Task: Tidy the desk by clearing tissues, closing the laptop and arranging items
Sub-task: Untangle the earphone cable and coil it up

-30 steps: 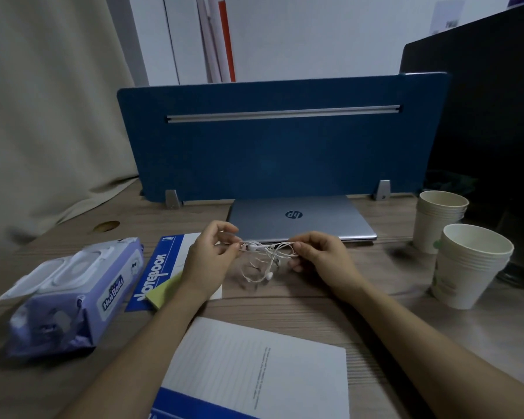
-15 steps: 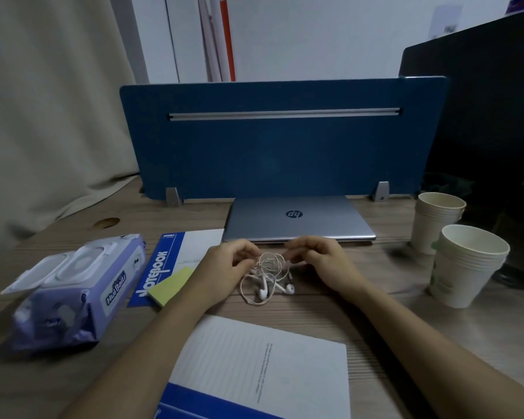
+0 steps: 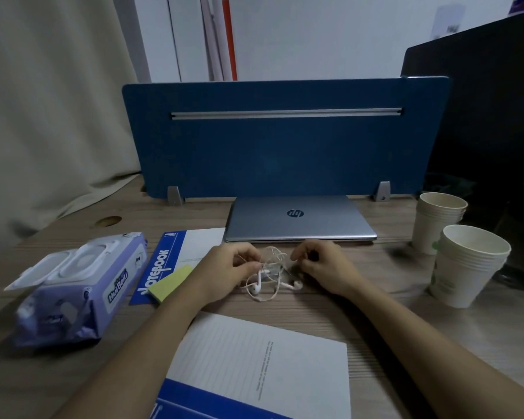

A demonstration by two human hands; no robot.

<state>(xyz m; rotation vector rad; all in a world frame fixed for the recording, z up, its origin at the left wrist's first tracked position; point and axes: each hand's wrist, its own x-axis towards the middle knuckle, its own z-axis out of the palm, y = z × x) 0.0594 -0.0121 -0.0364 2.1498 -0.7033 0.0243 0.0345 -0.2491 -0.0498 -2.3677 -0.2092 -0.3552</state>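
Left hand (image 3: 224, 267) and right hand (image 3: 324, 264) each pinch the earphone cord (image 3: 270, 267) with curled fingers. Earbuds rest on the tabletop (image 3: 375, 297) before the shut laptop (image 3: 300, 219).

The closed laptop (image 3: 300, 217) lay on the surface (image 3: 375, 322) before the divider panel (image 3: 273, 140). Left of it lay a notebook (image 3: 176, 258), with the wipes pack (image 3: 79, 288) farther left. Two cup stacks (image 3: 463, 264) stood right. The earphones (image 3: 270, 276) lay just before the laptop.

- white lined notebook with blue band (image 3: 254, 367) between the forearms: cut off by bottom edge
- blue-spined "NOTEBOOK" pad (image 3: 176, 261): right part hidden under left hand (image 3: 224, 272)
- tangled white wired earphones (image 3: 270, 273): cable ends hidden inside both fists
- right hand (image 3: 324, 267): fingertips blurred
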